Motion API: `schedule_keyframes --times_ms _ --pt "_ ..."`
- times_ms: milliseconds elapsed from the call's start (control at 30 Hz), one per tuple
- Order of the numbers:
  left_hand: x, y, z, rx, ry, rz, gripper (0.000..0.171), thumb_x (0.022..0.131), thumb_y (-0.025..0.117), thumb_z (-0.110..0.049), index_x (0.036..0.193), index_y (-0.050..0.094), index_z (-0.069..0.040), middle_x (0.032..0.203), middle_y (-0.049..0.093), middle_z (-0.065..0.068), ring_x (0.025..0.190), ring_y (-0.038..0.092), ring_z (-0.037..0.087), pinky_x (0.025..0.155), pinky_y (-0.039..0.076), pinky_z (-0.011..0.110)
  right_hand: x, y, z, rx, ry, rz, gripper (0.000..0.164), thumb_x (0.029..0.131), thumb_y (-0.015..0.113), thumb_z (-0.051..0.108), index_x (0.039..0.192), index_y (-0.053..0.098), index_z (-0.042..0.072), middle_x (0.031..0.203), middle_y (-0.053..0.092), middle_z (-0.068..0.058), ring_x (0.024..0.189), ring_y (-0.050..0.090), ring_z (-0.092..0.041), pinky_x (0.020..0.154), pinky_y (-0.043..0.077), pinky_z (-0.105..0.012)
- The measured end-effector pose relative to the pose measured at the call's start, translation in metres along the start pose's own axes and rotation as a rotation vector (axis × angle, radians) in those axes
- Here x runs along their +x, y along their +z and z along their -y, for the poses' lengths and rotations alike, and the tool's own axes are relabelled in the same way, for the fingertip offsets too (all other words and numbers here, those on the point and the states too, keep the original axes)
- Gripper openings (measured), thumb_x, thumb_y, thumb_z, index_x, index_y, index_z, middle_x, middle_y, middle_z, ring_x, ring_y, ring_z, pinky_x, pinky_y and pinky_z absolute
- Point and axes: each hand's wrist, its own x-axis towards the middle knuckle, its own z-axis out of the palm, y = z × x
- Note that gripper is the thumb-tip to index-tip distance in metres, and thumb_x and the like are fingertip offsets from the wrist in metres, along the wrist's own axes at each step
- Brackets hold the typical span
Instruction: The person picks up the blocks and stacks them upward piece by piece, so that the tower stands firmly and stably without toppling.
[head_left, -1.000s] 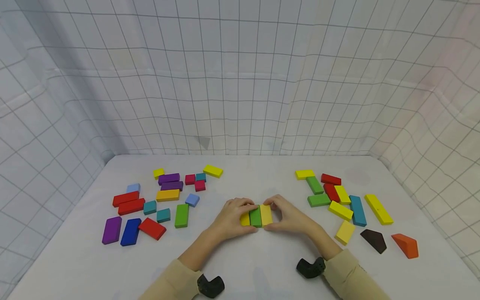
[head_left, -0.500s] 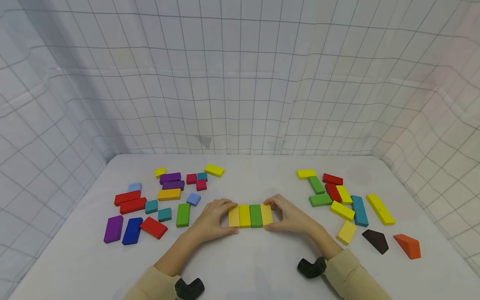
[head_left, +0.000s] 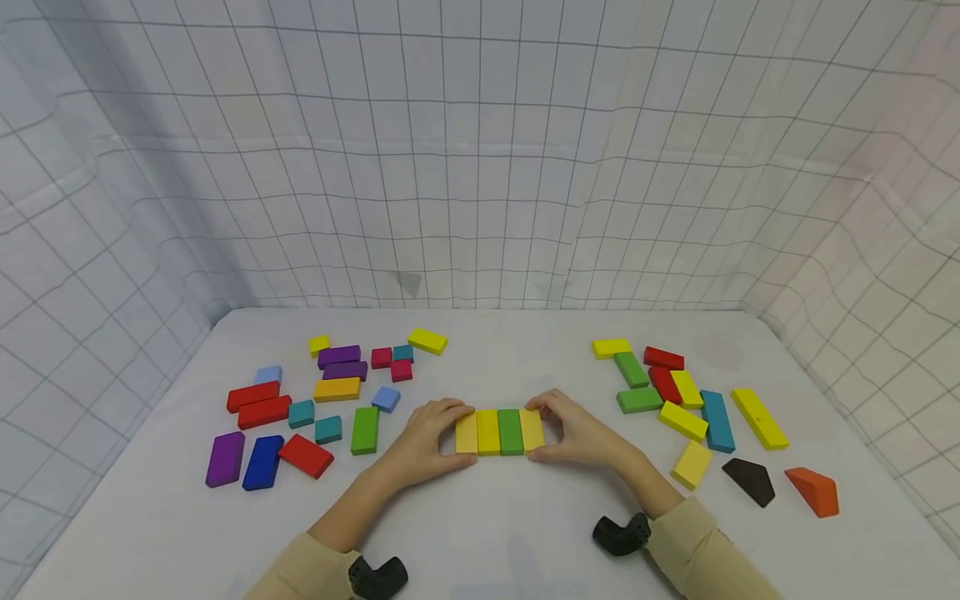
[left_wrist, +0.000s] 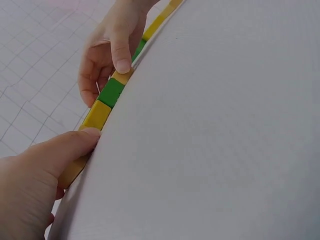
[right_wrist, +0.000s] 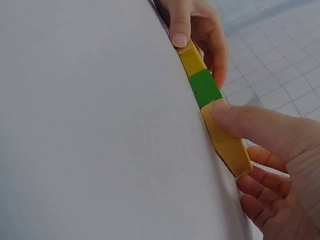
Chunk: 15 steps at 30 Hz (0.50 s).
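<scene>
Side by side in a row lie a pale yellow block [head_left: 466, 434], a bright yellow block [head_left: 488, 432], a green block [head_left: 511, 432] and a second pale yellow block [head_left: 532, 432]. My left hand [head_left: 426, 442] pinches the left-end block, fingers at its far edge and thumb at its near edge. At the other end, my right hand [head_left: 576, 432] holds the right-end block the same way. In the right wrist view, the right thumb [right_wrist: 250, 122] lies over that block's near side. The left wrist view shows the left thumb [left_wrist: 75, 145] at the row's near side.
Left of the hands lie scattered blocks, among them a green block [head_left: 365, 430], a red block [head_left: 306, 456] and a blue block [head_left: 263, 462]. To the right are a teal block [head_left: 717, 422], a dark brown piece [head_left: 750, 481] and an orange piece [head_left: 812, 491]. Gridded white curtains [head_left: 480, 167] surround the table.
My left hand has moved left, from over the yellow block to the left-end pale yellow block, so the whole row now shows. The right hand stays on its block; little differs since half a second ago.
</scene>
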Motion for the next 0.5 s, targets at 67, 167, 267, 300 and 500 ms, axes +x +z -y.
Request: schedule_keyframes --times_ms 67,167,267,300,500 --pt "0.0 0.0 0.0 -0.008 0.001 0.004 0.062 0.075 0.073 -0.039 0.126 0.053 -0.011 0.125 0.051 0.005 0.117 0.044 0.024 0.101 0.032 0.047 -0.002 -0.007 -0.001 0.007 0.01 0.006 0.061 0.073 0.077 0.03 0.123 0.047 0.011 0.113 0.049 0.0 0.101 0.045 -0.016 0.085 0.042 -0.032" --pt "-0.001 0.0 0.001 -0.028 0.013 0.006 0.063 0.076 0.072 -0.04 0.128 0.052 -0.011 0.126 0.05 0.005 0.117 0.043 0.025 0.101 0.032 0.048 -0.008 -0.025 -0.009 0.014 0.029 -0.03 0.06 0.077 0.074 0.03 0.126 0.047 0.01 0.119 0.05 -0.005 0.104 0.047 -0.02 0.086 0.042 -0.038" --pt "-0.003 -0.001 0.003 -0.052 0.032 0.004 0.063 0.077 0.071 -0.04 0.128 0.051 -0.012 0.128 0.048 0.005 0.118 0.042 0.025 0.101 0.033 0.049 -0.02 -0.05 -0.027 0.003 0.041 -0.11 0.052 0.08 0.071 0.023 0.125 0.05 0.008 0.119 0.053 -0.01 0.104 0.048 -0.025 0.086 0.043 -0.043" --pt "-0.004 -0.001 0.004 -0.063 0.039 0.003 0.062 0.077 0.071 -0.039 0.128 0.051 -0.011 0.128 0.047 0.005 0.118 0.042 0.025 0.1 0.033 0.049 -0.026 -0.059 -0.033 0.003 0.049 -0.136 0.049 0.08 0.071 0.021 0.124 0.052 0.007 0.118 0.054 -0.011 0.104 0.049 -0.027 0.086 0.042 -0.045" --pt "-0.011 -0.003 0.004 -0.115 0.059 -0.011 0.056 0.077 0.073 -0.029 0.126 0.052 -0.009 0.126 0.046 0.007 0.117 0.042 0.024 0.1 0.036 0.046 -0.065 -0.096 -0.067 -0.028 0.19 -0.163 0.04 0.081 0.069 0.018 0.118 0.057 0.007 0.122 0.052 -0.016 0.112 0.044 -0.035 0.095 0.034 -0.056"
